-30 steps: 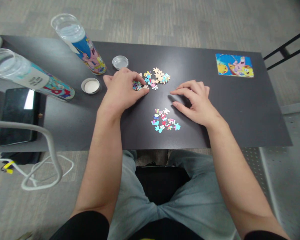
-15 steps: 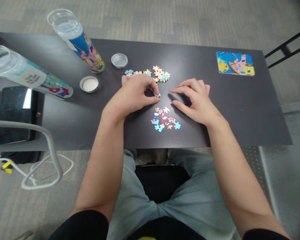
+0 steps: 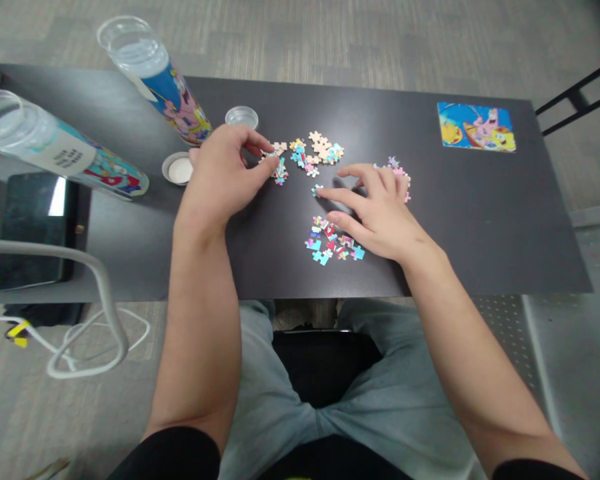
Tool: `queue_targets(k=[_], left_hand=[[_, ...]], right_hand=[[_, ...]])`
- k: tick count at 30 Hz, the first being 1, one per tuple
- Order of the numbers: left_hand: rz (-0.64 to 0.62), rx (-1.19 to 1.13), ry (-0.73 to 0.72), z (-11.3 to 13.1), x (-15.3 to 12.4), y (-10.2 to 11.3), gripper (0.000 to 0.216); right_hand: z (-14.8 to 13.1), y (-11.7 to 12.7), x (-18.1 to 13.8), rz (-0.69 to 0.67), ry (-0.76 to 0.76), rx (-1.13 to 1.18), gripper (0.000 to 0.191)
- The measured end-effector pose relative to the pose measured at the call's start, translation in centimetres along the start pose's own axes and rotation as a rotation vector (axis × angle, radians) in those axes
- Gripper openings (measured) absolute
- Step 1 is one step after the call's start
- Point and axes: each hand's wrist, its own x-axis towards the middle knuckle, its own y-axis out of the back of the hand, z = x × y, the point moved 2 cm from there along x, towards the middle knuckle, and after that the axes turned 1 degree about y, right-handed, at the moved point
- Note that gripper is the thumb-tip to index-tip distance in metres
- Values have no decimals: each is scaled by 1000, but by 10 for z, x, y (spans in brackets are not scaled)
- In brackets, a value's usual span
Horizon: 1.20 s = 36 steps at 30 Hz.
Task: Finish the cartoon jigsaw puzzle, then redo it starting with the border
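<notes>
The left hand (image 3: pixel 223 173) curves its fingers over the left pieces (image 3: pixel 281 173), where a grasp cannot be confirmed; the right hand (image 3: pixel 384 210) is spread and released, its index fingertip at a single piece (image 3: pixel 315 191), a posture suited to light contact. That piece lies on the worktop (image 3: pixel 485 227) between the far pile (image 3: pixel 320 147) and the near pile (image 3: pixel 330 232), gaps likely keeping groups distinct. The picture card (image 3: pixel 476 127) lies face up at far right, presumably for viewing without obstructing the pieces.
</notes>
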Motion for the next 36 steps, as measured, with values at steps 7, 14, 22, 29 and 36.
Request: queue_targets(k=[7, 14, 22, 29, 36], left_hand=[[-61, 46, -36, -1, 0, -8, 36], [-67, 35, -60, 6, -1, -9, 22], [-164, -203, -100, 8, -1, -17, 27], [-244, -208, -160, 21, -3, -21, 26], [-221, -255, -205, 33, -4, -30, 14]], right_hand=[[33, 10, -8, 99, -90, -10, 49], [67, 14, -17, 218, -181, -5, 53], [58, 4, -10, 196, -162, -35, 54], [54, 6, -10, 163, -149, -19, 60], [27, 7, -6, 70, -76, -10, 58]])
